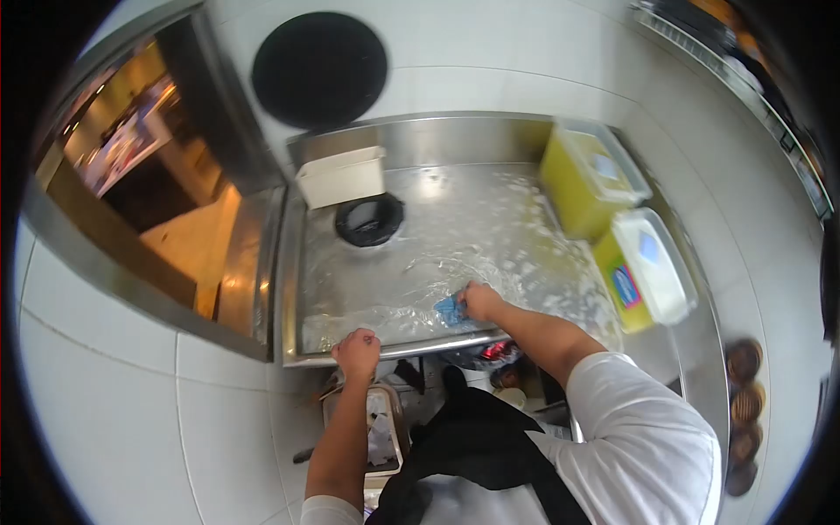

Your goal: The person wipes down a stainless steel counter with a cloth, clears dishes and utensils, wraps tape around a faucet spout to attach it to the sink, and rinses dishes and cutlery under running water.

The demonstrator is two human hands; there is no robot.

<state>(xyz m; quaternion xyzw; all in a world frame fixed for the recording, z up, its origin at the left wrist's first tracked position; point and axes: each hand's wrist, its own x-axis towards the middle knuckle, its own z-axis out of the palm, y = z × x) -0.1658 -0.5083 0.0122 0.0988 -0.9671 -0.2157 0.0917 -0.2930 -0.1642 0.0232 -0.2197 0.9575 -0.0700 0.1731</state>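
My right hand is closed on a blue cloth, pressed to the wet steel counter near its front rim. Water and suds streak the metal around it. Further left, my left hand is curled closed at the front rim. Whether anything is inside its fingers is hidden.
At the counter's right stand two tubs, a larger yellow one and a white-lidded one. A cream bin and a round black drain-like piece sit back left. Below is a waste bin.
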